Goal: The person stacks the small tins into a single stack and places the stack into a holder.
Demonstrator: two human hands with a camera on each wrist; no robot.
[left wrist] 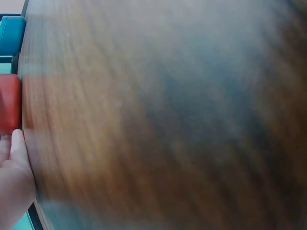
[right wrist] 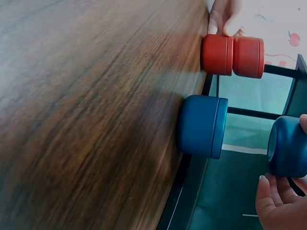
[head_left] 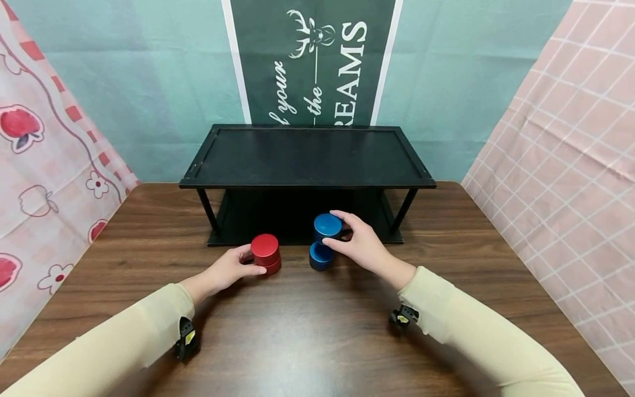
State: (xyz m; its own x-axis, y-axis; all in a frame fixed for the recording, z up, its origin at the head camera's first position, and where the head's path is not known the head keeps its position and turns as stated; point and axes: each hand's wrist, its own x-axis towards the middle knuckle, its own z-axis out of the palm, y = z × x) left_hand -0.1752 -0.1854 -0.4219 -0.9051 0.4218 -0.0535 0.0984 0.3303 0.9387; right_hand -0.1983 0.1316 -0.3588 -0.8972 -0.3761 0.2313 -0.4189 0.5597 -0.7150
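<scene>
Two round red tins stand one on the other; the upper red tin [head_left: 265,248] covers most of the lower red tin [right wrist: 217,54]. My left hand [head_left: 229,271] is at their left side, thumb and fingers around the lower part of the stack. In the left wrist view only part of this hand [left wrist: 15,177] shows, against a red tin. My right hand [head_left: 361,242] grips a blue tin [head_left: 328,225] between thumb and fingers, holding it up. Below it, a second blue tin [head_left: 320,257] stands on the table. A gap separates the blue tins in the right wrist view.
Just behind the tins stands a black two-level rack [head_left: 307,157] on the brown wooden table [head_left: 297,331]. A green cloth with white lettering [head_left: 312,66] hangs behind it. Patterned cloths hang at the left [head_left: 49,182] and right [head_left: 570,165].
</scene>
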